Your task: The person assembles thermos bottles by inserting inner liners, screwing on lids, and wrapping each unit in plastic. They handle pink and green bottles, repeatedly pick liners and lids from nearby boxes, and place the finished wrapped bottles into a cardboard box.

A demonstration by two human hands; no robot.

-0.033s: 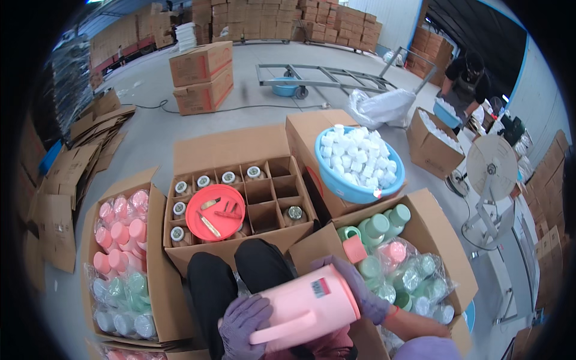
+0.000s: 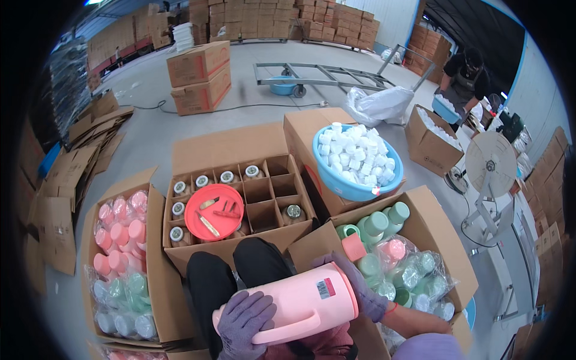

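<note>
Across my lap lies a pink plastic jug with a long handle and a small barcode label, tilted on its side. My left hand, in a grey-purple glove, wraps round its left end beside the handle. At the wider right end, my gloved right hand grips the rim from the far side, with part of its fingers hidden behind the jug. Close by on the right, an open carton holds green jugs, some bagged in clear plastic, and a few pink pieces.
Ahead, a divided carton holds several white-capped bottles and a red lid with small tools on it. A blue basin of white caps sits on another carton. Bagged pink and green jugs fill the left carton. A co-worker handles another basin.
The pink jug has turned slightly in my hands, so its label faces me more and sits a little further right. The co-worker has straightened a little.
</note>
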